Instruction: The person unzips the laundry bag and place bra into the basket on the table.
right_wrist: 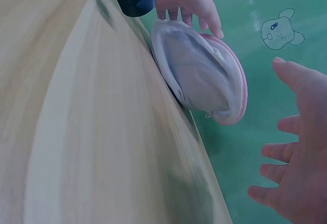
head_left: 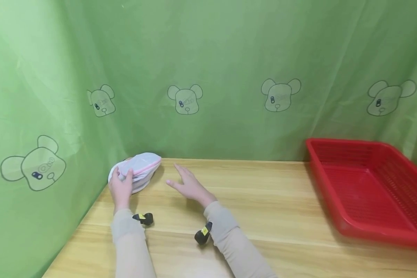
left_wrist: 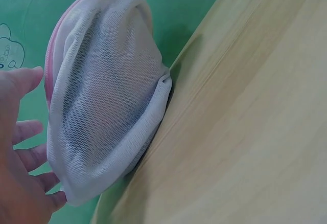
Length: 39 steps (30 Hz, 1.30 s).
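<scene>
A white mesh laundry bag with a pink zip edge rests at the back left of the table, close to the green curtain. Its domed shape and soft folds show in the left wrist view, where the bag fills the middle. My left hand is at the bag's near left end, with fingertips right at its edge and the fingers loosely spread. To the right of the bag, my right hand is held out with thumb and fingers apart. Nothing is in that hand, and a gap separates it from the bag.
A large red plastic basket stands at the right of the wooden table. Green curtain printed with bear heads closes off the back and the left side. Each wrist carries a small black device.
</scene>
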Each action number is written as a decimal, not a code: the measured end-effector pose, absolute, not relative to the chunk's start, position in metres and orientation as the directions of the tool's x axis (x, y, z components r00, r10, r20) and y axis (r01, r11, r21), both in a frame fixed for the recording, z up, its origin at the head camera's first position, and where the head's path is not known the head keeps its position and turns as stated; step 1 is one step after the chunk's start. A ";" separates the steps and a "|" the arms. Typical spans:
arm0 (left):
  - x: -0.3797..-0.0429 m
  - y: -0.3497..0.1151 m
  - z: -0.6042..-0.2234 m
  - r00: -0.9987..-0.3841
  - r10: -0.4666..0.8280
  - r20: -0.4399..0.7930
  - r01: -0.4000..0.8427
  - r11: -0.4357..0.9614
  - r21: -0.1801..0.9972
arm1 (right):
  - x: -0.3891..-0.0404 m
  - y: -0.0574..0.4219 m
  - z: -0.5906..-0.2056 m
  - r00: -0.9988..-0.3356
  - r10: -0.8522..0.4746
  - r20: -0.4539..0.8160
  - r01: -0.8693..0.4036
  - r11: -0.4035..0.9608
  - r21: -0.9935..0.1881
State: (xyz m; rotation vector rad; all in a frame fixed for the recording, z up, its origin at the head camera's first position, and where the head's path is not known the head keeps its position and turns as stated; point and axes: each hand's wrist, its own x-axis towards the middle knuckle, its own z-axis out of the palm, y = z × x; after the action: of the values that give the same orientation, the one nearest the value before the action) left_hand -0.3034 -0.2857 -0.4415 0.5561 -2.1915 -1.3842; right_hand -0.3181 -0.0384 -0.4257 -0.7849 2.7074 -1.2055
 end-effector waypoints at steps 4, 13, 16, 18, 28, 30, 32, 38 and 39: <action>-0.305 -0.288 -0.442 -0.798 -0.570 0.195 -0.083 0.425 0.901 | -0.319 -0.041 -0.425 -0.867 -0.480 0.134 -0.415 0.547 -0.727; -0.306 -0.289 -0.445 -0.820 -0.559 0.122 -0.145 0.410 0.901 | -0.323 -0.059 -0.431 -0.876 -0.471 0.099 -0.319 0.414 -0.852; -0.303 -0.288 -0.445 -0.828 -0.554 0.085 -0.148 0.362 0.920 | -0.324 -0.066 -0.435 -0.884 -0.463 0.062 -0.260 0.376 -0.889; -0.302 -0.288 -0.446 -0.832 -0.552 0.058 -0.149 0.324 0.934 | -0.324 -0.070 -0.437 -0.887 -0.461 0.029 -0.214 0.353 -0.911; -0.300 -0.295 -0.444 -0.841 -0.541 0.003 -0.134 0.214 0.968 | -0.337 -0.101 -0.440 -0.885 -0.456 -0.090 0.021 0.154 -0.988; -0.300 -0.296 -0.444 -0.841 -0.541 0.004 -0.115 0.186 0.976 | -0.339 -0.109 -0.440 -0.888 -0.448 -0.098 0.054 0.109 -0.993; -0.300 -0.297 -0.443 -0.842 -0.540 0.003 -0.103 0.166 0.981 | -0.339 -0.115 -0.440 -0.894 -0.436 -0.101 0.076 0.074 -0.994; -0.299 -0.298 -0.443 -0.845 -0.535 -0.004 -0.087 0.130 0.988 | -0.336 -0.130 -0.442 -0.916 -0.389 -0.093 0.086 0.036 -0.996; -0.299 -0.298 -0.443 -0.847 -0.532 -0.005 -0.085 0.126 0.988 | -0.335 -0.132 -0.443 -0.920 -0.380 -0.093 0.086 0.034 -0.996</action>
State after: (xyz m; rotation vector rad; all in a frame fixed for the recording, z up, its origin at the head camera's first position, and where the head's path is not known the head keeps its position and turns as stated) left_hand -0.2986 -0.2981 -0.4434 0.5986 -2.0609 -1.7711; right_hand -0.3353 -0.1320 -0.4433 -0.2986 1.9857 -1.9516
